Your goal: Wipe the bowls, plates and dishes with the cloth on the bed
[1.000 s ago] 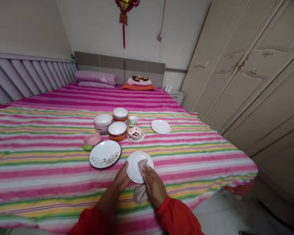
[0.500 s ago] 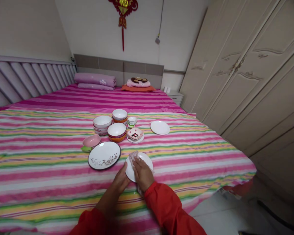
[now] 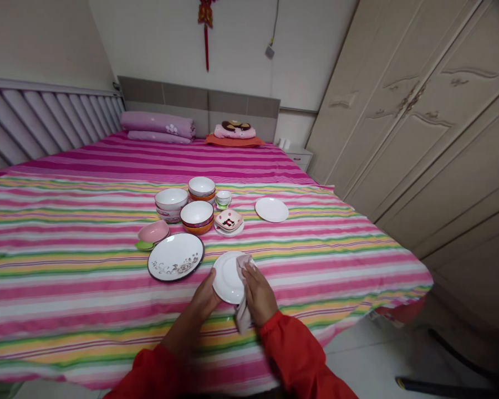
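A small white plate (image 3: 228,280) is held above the striped cloth, its left edge gripped by my left hand (image 3: 207,295). My right hand (image 3: 259,293) is closed on a pale pinkish cloth (image 3: 243,316) and presses it against the plate's right rim; a loose end hangs below. Just left of the plate lies a larger dark-rimmed plate (image 3: 177,256) with a floral pattern. Beyond it are stacked bowls (image 3: 197,213), and a square patterned dish (image 3: 228,220) rests on a white saucer (image 3: 238,231).
A white oval plate (image 3: 271,209) lies at the right on the striped bedspread (image 3: 336,266). More stacked bowls (image 3: 171,198), small cups (image 3: 223,196) and a pink dish (image 3: 153,231) stand behind. A wardrobe (image 3: 399,127) borders the bed's right side.
My right hand has slid the cloth from the plate's middle to its right edge, baring more of the plate's face. The view has tilted slightly downward.
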`<state>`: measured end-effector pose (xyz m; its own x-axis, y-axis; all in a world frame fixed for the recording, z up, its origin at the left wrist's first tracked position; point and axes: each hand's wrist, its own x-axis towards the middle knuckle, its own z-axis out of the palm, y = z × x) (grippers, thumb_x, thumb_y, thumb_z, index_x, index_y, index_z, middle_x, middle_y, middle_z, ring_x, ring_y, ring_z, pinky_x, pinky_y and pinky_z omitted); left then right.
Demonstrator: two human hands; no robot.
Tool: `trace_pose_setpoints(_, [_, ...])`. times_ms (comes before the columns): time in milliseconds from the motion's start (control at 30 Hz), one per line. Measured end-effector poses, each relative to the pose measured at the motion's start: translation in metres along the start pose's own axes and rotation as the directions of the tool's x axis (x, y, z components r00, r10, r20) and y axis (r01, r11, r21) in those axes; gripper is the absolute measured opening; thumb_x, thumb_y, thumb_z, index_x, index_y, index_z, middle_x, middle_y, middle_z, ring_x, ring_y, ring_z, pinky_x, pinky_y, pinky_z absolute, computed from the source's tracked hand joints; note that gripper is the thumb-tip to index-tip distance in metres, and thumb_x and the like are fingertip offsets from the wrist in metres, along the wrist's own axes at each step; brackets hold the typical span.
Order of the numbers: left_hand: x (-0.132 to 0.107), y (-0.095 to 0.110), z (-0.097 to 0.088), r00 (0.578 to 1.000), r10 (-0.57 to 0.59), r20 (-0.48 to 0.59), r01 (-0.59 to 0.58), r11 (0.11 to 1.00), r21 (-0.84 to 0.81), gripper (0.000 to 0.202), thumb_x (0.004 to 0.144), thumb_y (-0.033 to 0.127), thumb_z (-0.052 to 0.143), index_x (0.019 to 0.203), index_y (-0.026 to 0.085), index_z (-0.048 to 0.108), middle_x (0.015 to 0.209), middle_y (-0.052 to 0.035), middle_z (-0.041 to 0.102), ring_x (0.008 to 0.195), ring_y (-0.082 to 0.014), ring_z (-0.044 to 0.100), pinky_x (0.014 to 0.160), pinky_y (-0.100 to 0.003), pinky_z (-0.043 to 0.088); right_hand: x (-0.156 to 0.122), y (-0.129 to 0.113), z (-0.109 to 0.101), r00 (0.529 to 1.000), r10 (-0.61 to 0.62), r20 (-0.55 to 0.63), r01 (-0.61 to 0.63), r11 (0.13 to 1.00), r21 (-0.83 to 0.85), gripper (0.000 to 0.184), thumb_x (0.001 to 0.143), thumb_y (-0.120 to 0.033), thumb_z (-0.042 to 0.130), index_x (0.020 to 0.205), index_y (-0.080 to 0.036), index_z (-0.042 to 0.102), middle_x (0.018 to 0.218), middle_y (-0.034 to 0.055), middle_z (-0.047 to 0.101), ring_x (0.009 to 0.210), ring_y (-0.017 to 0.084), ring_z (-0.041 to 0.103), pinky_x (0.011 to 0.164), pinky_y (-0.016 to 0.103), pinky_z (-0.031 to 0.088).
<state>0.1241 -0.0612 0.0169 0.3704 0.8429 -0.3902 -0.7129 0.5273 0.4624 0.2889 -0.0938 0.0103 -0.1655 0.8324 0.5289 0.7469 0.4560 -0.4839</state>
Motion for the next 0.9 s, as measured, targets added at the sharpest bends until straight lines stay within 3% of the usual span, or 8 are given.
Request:
trace_pose_setpoints(167, [-0.002,0.001,0.004,0.998,0.031,-0.061,-0.032,0.999,-0.024,0.052,0.093,0.029,0.042,0.142,0.015,0.035,0.119,-0.0122,0.066,0.112,-0.0223,0.06,0.101,-0.035,0.043,0.045,-0.011,0.014,0.992,0.036,0.121,-0.034,0.999,-0.015,0.04,0.093,-0.021,0.039,0.127,-0.012,0.057,0.135,0.0135,0.052,0.127,0.026,0.046,0.109,0.046,0.034])
trace_pose_setpoints(333, [-0.005,0.003,0.009,0.997,0.054,-0.053,-0.057,0.997,-0.048,0.047,0.093,0.024,0.044,0.138,0.015,0.041,0.116,-0.0114,0.068,0.107,-0.0216,0.063,0.097,-0.034,0.046,0.067,-0.033,0.03,0.965,-0.065,0.253,0.062,0.998,0.018,0.034,0.091,-0.022,0.046,0.122,-0.023,0.06,0.132,0.0042,0.057,0.127,0.024,0.045,0.108,0.044,0.035])
trace_pose_setpoints(533, [-0.006,0.005,0.008,0.994,0.042,-0.096,-0.041,0.999,0.012,0.049,0.094,0.026,0.04,0.14,0.011,0.037,0.113,-0.0122,0.069,0.108,-0.0226,0.063,0.098,-0.035,0.046,0.074,-0.02,0.032,0.976,0.0,0.217,-0.004,1.0,0.017,0.033,0.094,-0.026,0.042,0.119,-0.025,0.063,0.126,0.0044,0.061,0.121,0.021,0.051,0.106,0.042,0.036])
trace_pose_setpoints(733, [0.001,0.001,-0.004,1.0,-0.003,0.019,0.003,1.0,0.003,0.057,0.091,0.035,0.045,0.144,0.018,0.031,0.127,-0.0127,0.061,0.117,-0.0248,0.057,0.105,-0.039,0.039,0.056,0.013,0.018,0.99,0.119,0.074,-0.124,0.99,0.061,0.039,0.095,-0.028,0.035,0.124,-0.019,0.06,0.126,0.0093,0.061,0.121,0.021,0.052,0.104,0.042,0.04])
trace_pose_setpoints(900, [0.002,0.0,-0.005,0.995,-0.025,0.094,0.03,0.998,-0.046,0.063,0.091,0.036,0.045,0.147,0.014,0.025,0.13,-0.0137,0.059,0.121,-0.024,0.053,0.108,-0.037,0.035,0.006,0.009,0.014,0.985,0.166,-0.053,-0.162,0.984,0.069,0.043,0.097,-0.028,0.031,0.135,-0.016,0.048,0.14,0.0117,0.048,0.131,0.022,0.041,0.108,0.046,0.037])
